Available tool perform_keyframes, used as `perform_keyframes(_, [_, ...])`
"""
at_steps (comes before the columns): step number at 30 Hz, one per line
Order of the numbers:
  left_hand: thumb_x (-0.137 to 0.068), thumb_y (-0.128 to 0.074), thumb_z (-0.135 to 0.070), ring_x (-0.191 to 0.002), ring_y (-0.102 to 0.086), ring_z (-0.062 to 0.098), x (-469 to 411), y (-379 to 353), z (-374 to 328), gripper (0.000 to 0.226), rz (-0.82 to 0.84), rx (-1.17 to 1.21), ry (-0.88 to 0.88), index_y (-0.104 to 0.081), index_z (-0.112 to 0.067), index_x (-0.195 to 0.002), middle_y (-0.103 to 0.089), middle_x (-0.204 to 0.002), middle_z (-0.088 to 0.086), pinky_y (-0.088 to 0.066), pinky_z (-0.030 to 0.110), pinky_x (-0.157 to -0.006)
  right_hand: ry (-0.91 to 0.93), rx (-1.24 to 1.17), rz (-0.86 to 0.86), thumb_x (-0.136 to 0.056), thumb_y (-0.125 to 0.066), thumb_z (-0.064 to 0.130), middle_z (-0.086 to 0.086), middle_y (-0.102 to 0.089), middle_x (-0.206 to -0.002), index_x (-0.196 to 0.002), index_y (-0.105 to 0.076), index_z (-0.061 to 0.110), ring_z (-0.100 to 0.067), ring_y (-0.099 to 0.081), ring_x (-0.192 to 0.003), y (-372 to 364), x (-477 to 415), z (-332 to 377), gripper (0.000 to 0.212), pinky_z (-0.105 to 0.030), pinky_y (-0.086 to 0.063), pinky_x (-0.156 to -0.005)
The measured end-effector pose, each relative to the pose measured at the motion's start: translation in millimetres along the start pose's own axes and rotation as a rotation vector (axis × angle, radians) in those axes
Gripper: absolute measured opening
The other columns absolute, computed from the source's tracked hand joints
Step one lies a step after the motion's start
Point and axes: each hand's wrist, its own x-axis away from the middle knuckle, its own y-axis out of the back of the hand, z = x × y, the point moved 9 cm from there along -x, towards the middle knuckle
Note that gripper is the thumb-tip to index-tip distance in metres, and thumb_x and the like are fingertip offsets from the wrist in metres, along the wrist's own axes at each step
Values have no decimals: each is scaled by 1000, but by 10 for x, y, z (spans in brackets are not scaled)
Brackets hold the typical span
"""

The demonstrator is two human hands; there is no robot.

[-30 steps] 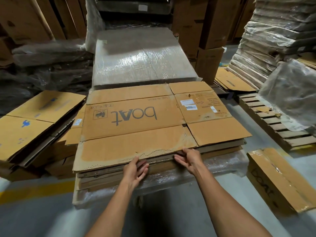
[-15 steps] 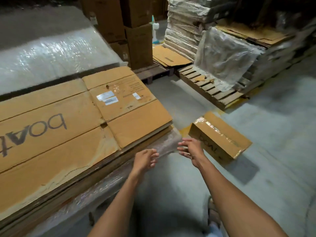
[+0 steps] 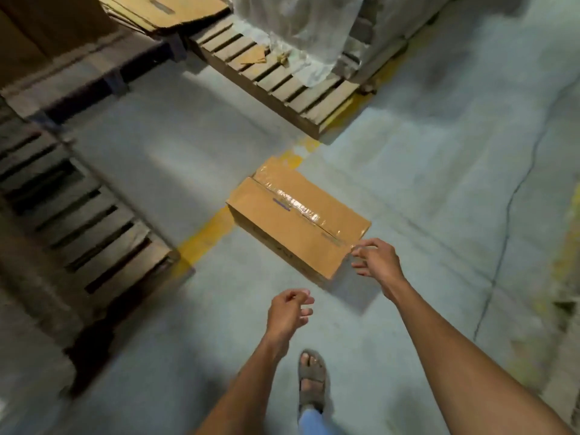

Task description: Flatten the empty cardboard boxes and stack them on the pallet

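Right grip (image 3: 378, 262) hovers by the box (image 3: 298, 227), left grip (image 3: 288, 312) behind, both loose, empty; I'd seize opposite ends.

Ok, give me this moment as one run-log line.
taped cardboard box: on floor, unflattened | right hand: open, at box's near corner, contact unclear | left hand: empty, loosely curled, short of box | step: reaching for box

one wide-angle view from the person's head, tilted steeply down and forward over the grey concrete floor (image 3: 408, 183). the person's own sandalled foot (image 3: 312, 376) lies straight below at the bottom edge; the taped brown cardboard box (image 3: 295, 224) sits near, mid-frame; a slatted wooden pallet (image 3: 282, 81) lies farther off, toward the top.
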Motion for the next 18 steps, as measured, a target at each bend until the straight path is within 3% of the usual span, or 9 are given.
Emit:
perform_keyframes(6, [-99,-63,-25,-90,-66,20,-1694,-705,508,20,-69,28,95,-65,-18,-117,-68,-116,7,-57,33,-82,-24,113,-3,-93,-61,6,-12,-72,-101,-96,-66,19,-21,-69,-70,201,-1916,-657,15,-34,-56,-67])
perform_keyframes(9, [-100,-63,-23,-100,-66,23,-2388,-874,868,34,-91,88,191,-56,-12,-131,-62,-119,5,-59,38,-88,-33,154,-8,-90,-61,9,-13,-71,-108,-96,-65,23,-21,-67,-81,125,-2702,-917,16,-36,-57,-71])
perform_keyframes(12, [-100,-63,-20,-105,-68,29,-2962,-1068,1161,54,-59,149,273,-42,-7,-148,-59,-114,0,-62,41,-83,8,263,14,-92,-66,19,-1,-63,-128,-124,-62,22,-20,-61,-112,-25,-3344,-1071,32,-42,-54,-96])
perform_keyframes(15, [-98,-67,-19,-112,-65,30,-3326,-1234,1340,77,-34,228,318,-21,-18,-159,-57,-114,-2,-59,48,-91,15,370,49,-97,-65,24,-3,-49,-147,-151,-41,21,-25,-49,-130,-151,-3745,-1216,59,-34,-40,-103])
perform_keyframes(18, [-93,-72,-19,-128,-52,32,-3475,-1367,1360,70,27,322,331,-32,-27,-150,-48,-141,1,-57,54,-94,33,471,43,-94,-69,26,-7,-43,-153,-156,-34,19,-28,-43,-139,-226,-3987,-1328,71,-34,-36,-106])
